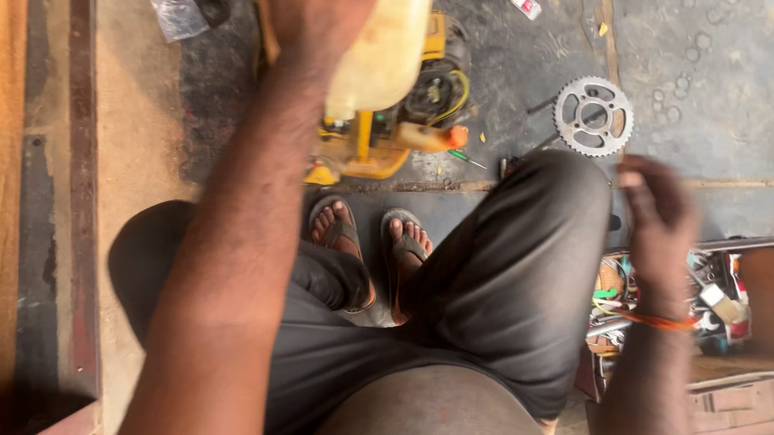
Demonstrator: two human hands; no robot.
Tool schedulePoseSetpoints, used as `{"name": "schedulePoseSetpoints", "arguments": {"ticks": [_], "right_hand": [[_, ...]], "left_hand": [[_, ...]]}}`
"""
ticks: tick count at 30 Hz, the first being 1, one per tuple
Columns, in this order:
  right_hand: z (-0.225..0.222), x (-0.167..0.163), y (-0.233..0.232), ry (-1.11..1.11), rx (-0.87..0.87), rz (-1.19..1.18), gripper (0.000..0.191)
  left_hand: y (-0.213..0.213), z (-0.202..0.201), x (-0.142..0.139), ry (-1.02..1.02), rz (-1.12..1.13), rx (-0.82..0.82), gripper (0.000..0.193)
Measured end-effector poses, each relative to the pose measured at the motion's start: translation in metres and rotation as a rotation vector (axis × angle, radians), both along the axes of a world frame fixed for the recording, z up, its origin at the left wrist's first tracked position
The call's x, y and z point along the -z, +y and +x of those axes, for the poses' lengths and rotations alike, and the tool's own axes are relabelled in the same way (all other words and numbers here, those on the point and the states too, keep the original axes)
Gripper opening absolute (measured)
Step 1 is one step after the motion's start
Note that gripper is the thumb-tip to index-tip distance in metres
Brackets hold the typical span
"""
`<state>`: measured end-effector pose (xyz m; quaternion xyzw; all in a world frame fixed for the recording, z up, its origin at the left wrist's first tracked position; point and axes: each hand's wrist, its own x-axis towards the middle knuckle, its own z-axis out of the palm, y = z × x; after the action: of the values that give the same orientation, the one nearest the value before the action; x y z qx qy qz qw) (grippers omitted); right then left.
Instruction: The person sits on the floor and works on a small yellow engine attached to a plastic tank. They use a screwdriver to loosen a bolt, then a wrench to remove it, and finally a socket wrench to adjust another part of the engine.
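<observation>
— Cream plastic tank, smooth and rounded: where is it?
— Top centre, above the yellow machine on the gritty grey floor; the left hand is pressed on it, grip hidden from view.
— And the right hand?
— Blurred, fingers loosely curled, holding nothing, above a rusty brown metal toolbox full of tools.
— Any packages?
— A crumpled clear plastic bag top left, a small white-and-red packet top centre. A toothed steel sprocket lies nearby.
</observation>
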<state>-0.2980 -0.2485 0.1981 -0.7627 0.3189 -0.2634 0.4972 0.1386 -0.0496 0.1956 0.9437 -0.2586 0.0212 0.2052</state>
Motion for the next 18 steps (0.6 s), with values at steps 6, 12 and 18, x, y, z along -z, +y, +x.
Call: {"name": "schedulePoseSetpoints", "arguments": {"ticks": [6, 12, 18], "right_hand": [[0.025, 0.098, 0.010, 0.188, -0.119, 0.226, 0.032], [0.024, 0.148, 0.007, 0.293, -0.194, 0.314, 0.035], [0.005, 0.161, -0.005, 0.387, -0.244, 0.366, 0.039]], "left_hand": [[0.064, 0.006, 0.034, -0.304, 0.110, 0.056, 0.115], [0.113, 0.003, 0.069, -0.160, -0.527, -0.116, 0.104], [0.173, 0.008, 0.014, 0.027, -0.421, -0.041, 0.100]]}}
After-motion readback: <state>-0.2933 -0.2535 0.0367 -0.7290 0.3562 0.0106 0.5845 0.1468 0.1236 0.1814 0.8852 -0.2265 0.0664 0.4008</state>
